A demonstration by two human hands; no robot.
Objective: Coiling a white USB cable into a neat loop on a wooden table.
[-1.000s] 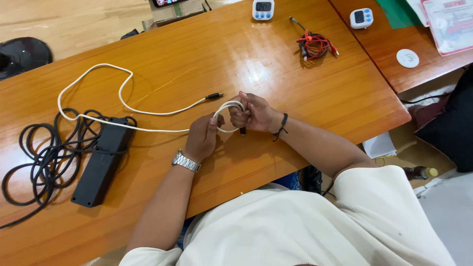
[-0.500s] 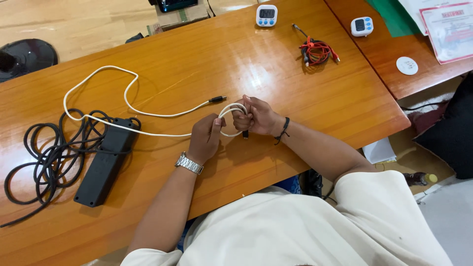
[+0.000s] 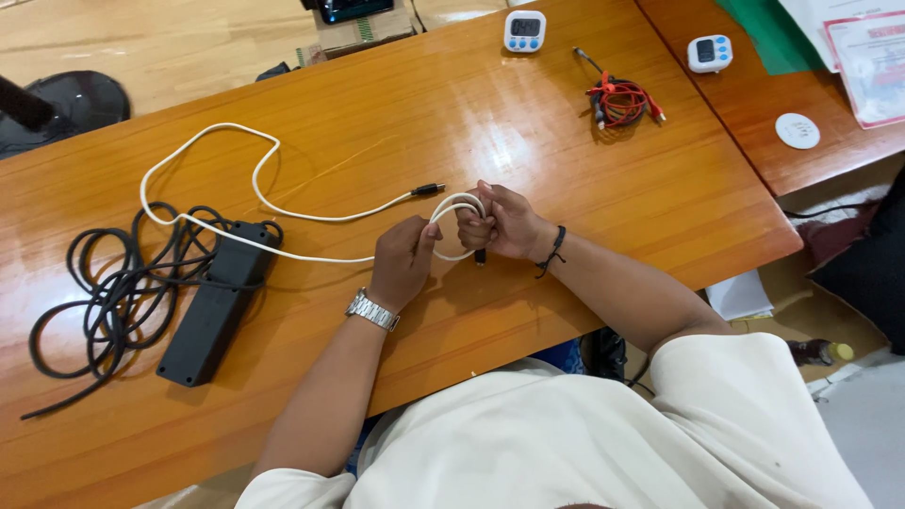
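Coiling: white cable (image 3: 283, 212) wound in a small loop at the table's (image 3: 584, 198) near-middle
Right hand (image 3: 500, 224): fingers closed around the loop — one dark plug hanging just below the fist
Left hand (image 3: 403, 264): fingers pinched narrow on the cable just left of the loop
Loose run: trailing left from the loop, crossing the black power strip (image 3: 215, 306), curving back to a second plug near the loop
Far from loop: red leads (image 3: 622, 102), two white timers (image 3: 525, 30) — at the table's far edge
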